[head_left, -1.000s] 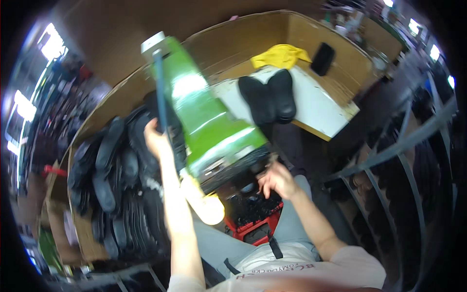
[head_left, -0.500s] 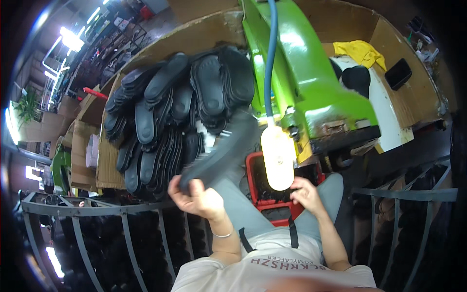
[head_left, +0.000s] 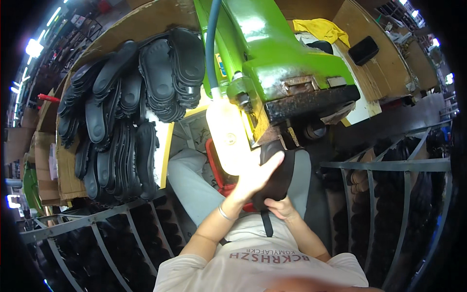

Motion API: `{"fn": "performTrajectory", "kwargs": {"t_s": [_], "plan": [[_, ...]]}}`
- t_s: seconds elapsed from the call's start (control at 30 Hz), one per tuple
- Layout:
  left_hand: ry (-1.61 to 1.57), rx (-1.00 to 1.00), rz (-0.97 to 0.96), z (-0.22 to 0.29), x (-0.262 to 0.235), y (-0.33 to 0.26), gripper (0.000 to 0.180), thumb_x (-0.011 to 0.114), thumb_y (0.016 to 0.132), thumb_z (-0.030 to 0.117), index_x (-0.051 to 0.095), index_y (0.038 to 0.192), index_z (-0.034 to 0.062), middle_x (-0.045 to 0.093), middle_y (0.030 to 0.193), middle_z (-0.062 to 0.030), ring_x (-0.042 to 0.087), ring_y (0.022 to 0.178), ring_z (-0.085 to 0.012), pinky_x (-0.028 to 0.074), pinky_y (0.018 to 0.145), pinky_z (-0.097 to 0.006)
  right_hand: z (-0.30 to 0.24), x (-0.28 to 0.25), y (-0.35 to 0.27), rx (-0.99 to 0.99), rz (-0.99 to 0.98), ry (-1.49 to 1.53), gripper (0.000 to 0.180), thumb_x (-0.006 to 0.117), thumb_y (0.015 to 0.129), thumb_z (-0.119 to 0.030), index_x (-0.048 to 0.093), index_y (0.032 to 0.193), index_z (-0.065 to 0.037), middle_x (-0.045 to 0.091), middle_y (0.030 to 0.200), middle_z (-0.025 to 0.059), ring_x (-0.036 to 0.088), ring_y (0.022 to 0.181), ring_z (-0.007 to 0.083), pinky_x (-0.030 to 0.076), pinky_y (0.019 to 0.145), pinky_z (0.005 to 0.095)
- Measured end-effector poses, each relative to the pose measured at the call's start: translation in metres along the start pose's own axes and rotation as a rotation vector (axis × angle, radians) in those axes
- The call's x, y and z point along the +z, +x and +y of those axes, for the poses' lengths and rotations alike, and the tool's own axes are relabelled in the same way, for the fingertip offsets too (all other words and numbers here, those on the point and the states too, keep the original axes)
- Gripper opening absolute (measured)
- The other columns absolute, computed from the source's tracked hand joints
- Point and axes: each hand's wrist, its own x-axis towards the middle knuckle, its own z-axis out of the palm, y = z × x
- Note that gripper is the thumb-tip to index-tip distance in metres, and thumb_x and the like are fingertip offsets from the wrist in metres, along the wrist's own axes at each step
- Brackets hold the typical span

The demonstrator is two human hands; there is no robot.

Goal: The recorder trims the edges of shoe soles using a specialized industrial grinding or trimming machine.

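Against my fingers [head_left: 276, 204] the dark sole [head_left: 279, 179] looks matt and rubbery. Beyond them the machine [head_left: 299, 67] shows smooth, glossy green paint, and its lower edge [head_left: 314, 105] looks like rough, worn metal. Left of them, the stacked soles [head_left: 159, 68] look like smooth, dull rubber with ragged rims, near matt brown cardboard [head_left: 141, 22]. Beyond them to the right is creased yellow cloth [head_left: 321, 30], and to their right runs a dull metal rail [head_left: 404, 166].

A footwear workshop, judging by the green machine [head_left: 277, 65], stacked soles [head_left: 159, 73] (all dark) and metal racks [head_left: 396, 166].
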Motion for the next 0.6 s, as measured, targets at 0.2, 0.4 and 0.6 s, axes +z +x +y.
{"fn": "performTrajectory", "kwargs": {"t_s": [0.2,0.4,0.6], "plan": [[0.275,0.289,0.107,-0.029,-0.013,0.013,0.012,0.068,0.08,0.008,0.065,0.088,-0.0012,0.065,0.075,-0.002,0.054,0.067,-0.0062,0.045,0.061,-0.023,-0.01,0.029,-0.024,-0.114,0.009,-0.036,0.067,0.06,0.075,0.011,0.035,0.136,-0.003,0.046,0.13,0.0097,0.045,0.121,0.0217,0.036,0.103,0.035],[0.229,0.277,0.206,-0.04,-0.007,-0.003,0.021,0.071,0.077,0.007,0.066,0.095,-0.0026,0.067,0.085,-0.0049,0.058,0.074,-0.0089,0.047,0.068,-0.025,-0.074,0.008,-0.034,-0.494,0.279,-0.164,0.064,0.057,0.072,0.008,0.038,0.132,0.005,0.053,0.123,0.0139,0.052,0.114,0.0252,0.038,0.102,0.0382],[0.23,0.316,0.231,-0.034,-0.021,-0.006,0.025,0.072,0.075,0.006,0.067,0.098,-0.0001,0.067,0.086,-0.0078,0.06,0.076,-0.0145,0.048,0.07,-0.027,-0.148,0.035,0.007,-0.664,0.345,-0.107,0.055,0.055,0.076,0.006,0.04,0.129,0.004,0.057,0.11,0.0147,0.058,0.101,0.0243,0.046,0.09,0.0366]]}}
